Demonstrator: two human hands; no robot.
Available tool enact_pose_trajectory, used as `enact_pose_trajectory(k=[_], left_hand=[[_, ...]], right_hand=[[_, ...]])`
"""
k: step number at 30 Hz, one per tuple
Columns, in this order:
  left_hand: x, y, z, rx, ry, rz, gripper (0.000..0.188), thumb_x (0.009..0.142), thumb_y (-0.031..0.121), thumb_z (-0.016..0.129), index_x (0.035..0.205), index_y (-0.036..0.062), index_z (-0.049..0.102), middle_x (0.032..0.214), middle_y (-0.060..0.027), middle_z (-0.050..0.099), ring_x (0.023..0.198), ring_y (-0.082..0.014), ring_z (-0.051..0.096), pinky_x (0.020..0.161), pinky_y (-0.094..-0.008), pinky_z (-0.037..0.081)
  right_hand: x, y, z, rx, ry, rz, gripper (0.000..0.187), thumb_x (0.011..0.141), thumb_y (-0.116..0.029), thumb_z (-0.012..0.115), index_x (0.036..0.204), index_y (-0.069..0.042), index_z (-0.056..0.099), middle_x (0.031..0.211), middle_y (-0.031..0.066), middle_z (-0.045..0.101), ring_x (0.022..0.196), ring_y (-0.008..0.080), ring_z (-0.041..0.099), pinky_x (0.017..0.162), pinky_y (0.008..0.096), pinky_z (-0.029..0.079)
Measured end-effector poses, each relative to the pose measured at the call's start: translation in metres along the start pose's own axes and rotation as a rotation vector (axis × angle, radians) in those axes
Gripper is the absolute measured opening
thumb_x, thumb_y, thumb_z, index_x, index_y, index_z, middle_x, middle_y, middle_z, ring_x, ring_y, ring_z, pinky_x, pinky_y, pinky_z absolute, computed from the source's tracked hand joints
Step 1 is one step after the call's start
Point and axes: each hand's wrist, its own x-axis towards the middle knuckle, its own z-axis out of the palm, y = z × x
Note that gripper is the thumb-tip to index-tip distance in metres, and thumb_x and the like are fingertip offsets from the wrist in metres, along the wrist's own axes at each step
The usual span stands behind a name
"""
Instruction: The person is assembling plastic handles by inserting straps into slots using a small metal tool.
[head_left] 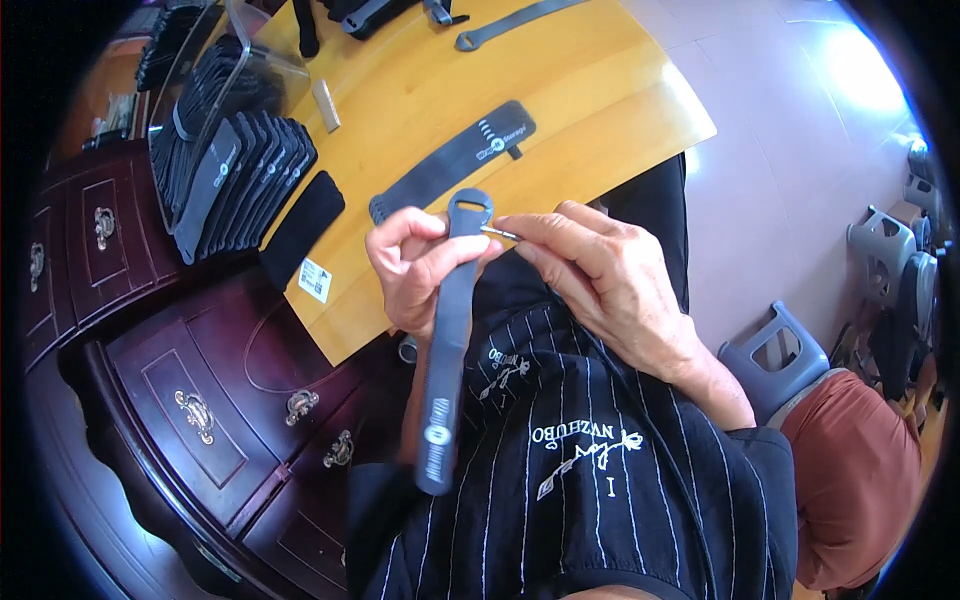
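Note:
My left hand (412, 265) pinches a long grey strap (447, 350) near its slotted, rounded upper end, and the rest dangles down in front of the black striped apron. A thin metal-tipped tool (499, 232) sits between the thumb and fingers of my right hand (620, 285). Its tip touches or nearly touches the strap's edge just below the slot; its exact kind is too small to tell. Beyond my hands, a wider dark grey strap (455, 160) with white print lies flat on the yellow wooden table (600, 110).
Stacked dark straps (245, 185) fill the table's left side, beside a black fabric piece (308, 225) and a white label (316, 281). Another grey strap (515, 24) lies at the far edge. Dark wooden drawers (185, 400) stand left; a grey plastic stool (778, 350) stands right.

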Motion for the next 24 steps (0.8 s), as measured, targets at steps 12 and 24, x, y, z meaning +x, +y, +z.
enact_pose_trajectory(k=[12,24], left_hand=[[0.017,-0.005,-0.005,0.07,-0.223,0.164,0.029,0.067,-0.002,0.079,0.093,0.0084,0.072,0.089,-0.0046,0.056,0.075,-0.0192,0.062,0.063,-0.0291,0.051],[0.015,-0.003,0.009,-0.011,-0.231,0.057,0.029,0.065,-0.004,0.08,0.09,0.0092,0.073,0.088,-0.0027,0.056,0.074,-0.0142,0.059,0.062,-0.0245,0.048]], right_hand=[[0.0,0.013,0.016,0.018,0.15,0.04,0.015,0.09,-0.011,0.06,0.103,-0.006,0.065,0.079,0.0089,0.06,0.067,0.0221,0.062,0.06,0.0296,0.05],[0.002,0.02,0.007,0.091,0.126,0.087,0.018,0.092,-0.01,0.059,0.107,0.001,0.063,0.081,0.007,0.063,0.071,0.0113,0.06,0.065,0.0229,0.048]])
